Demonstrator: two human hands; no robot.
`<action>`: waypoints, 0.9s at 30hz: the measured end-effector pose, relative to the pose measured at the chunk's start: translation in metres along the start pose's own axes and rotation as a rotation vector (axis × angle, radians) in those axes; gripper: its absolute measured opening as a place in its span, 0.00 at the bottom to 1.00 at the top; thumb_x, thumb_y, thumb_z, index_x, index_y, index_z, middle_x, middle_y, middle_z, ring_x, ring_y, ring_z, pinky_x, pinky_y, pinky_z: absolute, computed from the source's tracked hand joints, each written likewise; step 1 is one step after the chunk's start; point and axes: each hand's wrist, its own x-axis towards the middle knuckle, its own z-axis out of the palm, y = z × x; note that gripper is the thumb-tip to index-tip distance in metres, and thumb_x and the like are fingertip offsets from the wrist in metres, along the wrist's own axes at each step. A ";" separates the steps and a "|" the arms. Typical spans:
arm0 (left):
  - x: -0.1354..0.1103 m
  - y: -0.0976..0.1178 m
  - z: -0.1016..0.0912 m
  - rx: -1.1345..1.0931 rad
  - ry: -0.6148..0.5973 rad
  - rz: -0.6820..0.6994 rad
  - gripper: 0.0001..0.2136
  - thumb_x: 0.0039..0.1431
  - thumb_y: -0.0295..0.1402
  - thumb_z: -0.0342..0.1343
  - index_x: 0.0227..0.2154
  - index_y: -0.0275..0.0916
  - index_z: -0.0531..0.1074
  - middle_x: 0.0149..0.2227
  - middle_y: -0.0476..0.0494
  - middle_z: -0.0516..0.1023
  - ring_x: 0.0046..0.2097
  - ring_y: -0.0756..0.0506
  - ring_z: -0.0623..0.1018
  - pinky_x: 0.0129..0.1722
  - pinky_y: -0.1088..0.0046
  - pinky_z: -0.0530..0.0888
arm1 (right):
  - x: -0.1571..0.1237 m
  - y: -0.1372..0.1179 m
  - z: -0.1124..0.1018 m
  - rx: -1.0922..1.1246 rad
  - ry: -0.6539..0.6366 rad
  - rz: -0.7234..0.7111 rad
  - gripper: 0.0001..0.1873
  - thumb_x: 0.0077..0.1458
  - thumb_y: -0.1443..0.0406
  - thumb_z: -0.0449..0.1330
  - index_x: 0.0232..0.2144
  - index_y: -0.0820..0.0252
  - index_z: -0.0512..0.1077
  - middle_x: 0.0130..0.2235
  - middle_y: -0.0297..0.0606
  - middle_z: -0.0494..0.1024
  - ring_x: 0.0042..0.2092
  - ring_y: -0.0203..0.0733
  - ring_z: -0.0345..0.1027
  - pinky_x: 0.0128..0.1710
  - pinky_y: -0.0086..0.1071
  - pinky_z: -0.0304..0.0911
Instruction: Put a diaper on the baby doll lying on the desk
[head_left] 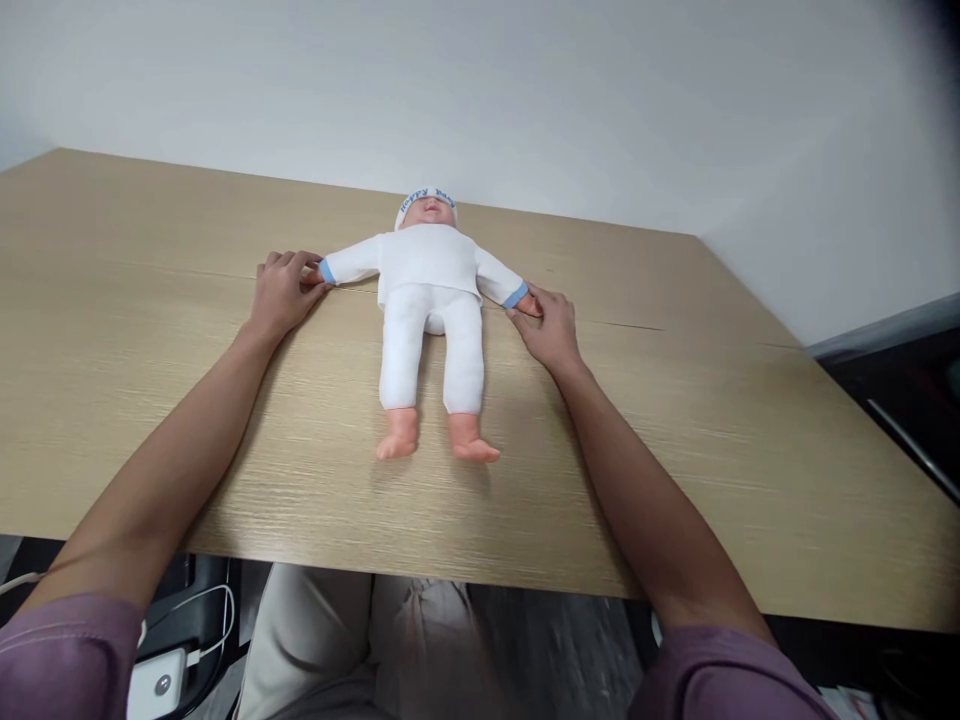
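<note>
A baby doll [429, 300] in a white suit with blue cuffs and a white cap lies on its back on the wooden table [150, 330], head toward the wall, bare feet toward me. My left hand [281, 292] is closed in a pinch on the doll's small hand at the left. My right hand [551, 325] grips the doll's other hand at the right. Both doll arms are stretched out sideways.
A white wall runs behind the table's far edge. A dark piece of furniture [900, 390] stands at the right. Below the near edge are my lap, a white device [157, 685] and a cable on the floor.
</note>
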 end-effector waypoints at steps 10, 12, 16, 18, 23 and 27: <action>-0.001 0.005 0.002 0.001 -0.011 -0.016 0.21 0.69 0.44 0.62 0.61 0.43 0.75 0.63 0.32 0.79 0.65 0.26 0.72 0.67 0.45 0.67 | -0.003 0.007 0.001 -0.032 0.002 -0.018 0.35 0.69 0.50 0.61 0.71 0.62 0.75 0.59 0.58 0.81 0.61 0.64 0.71 0.68 0.62 0.66; -0.006 0.008 0.001 -0.021 0.020 -0.013 0.23 0.68 0.45 0.64 0.61 0.43 0.75 0.65 0.30 0.78 0.67 0.25 0.71 0.69 0.44 0.66 | -0.005 0.005 0.001 -0.046 0.023 -0.005 0.37 0.67 0.52 0.63 0.72 0.65 0.73 0.60 0.59 0.80 0.63 0.64 0.71 0.69 0.62 0.64; -0.019 0.020 -0.002 -0.155 0.147 0.030 0.24 0.66 0.46 0.68 0.60 0.41 0.75 0.67 0.26 0.75 0.70 0.23 0.69 0.71 0.42 0.63 | -0.016 -0.010 -0.002 -0.066 0.111 0.036 0.39 0.62 0.57 0.65 0.71 0.67 0.71 0.62 0.61 0.77 0.66 0.65 0.68 0.72 0.62 0.61; -0.030 0.036 -0.007 -0.258 0.189 0.077 0.22 0.67 0.46 0.67 0.58 0.40 0.76 0.66 0.27 0.76 0.69 0.25 0.70 0.71 0.43 0.63 | -0.024 -0.022 -0.005 -0.053 0.161 0.055 0.37 0.62 0.58 0.64 0.70 0.67 0.71 0.63 0.61 0.77 0.67 0.64 0.67 0.72 0.62 0.60; -0.096 0.141 -0.051 -0.596 0.259 0.146 0.23 0.72 0.57 0.62 0.53 0.41 0.80 0.56 0.36 0.83 0.57 0.36 0.78 0.66 0.49 0.69 | -0.059 -0.078 -0.028 0.059 0.234 0.102 0.26 0.68 0.58 0.60 0.65 0.59 0.72 0.64 0.57 0.78 0.67 0.61 0.68 0.72 0.64 0.61; -0.227 0.252 -0.129 -1.158 0.377 -0.052 0.07 0.74 0.44 0.64 0.51 0.57 0.82 0.44 0.43 0.82 0.44 0.37 0.81 0.46 0.50 0.78 | -0.129 -0.162 -0.081 0.253 0.233 0.052 0.19 0.74 0.58 0.60 0.63 0.55 0.74 0.62 0.51 0.82 0.62 0.58 0.74 0.68 0.61 0.68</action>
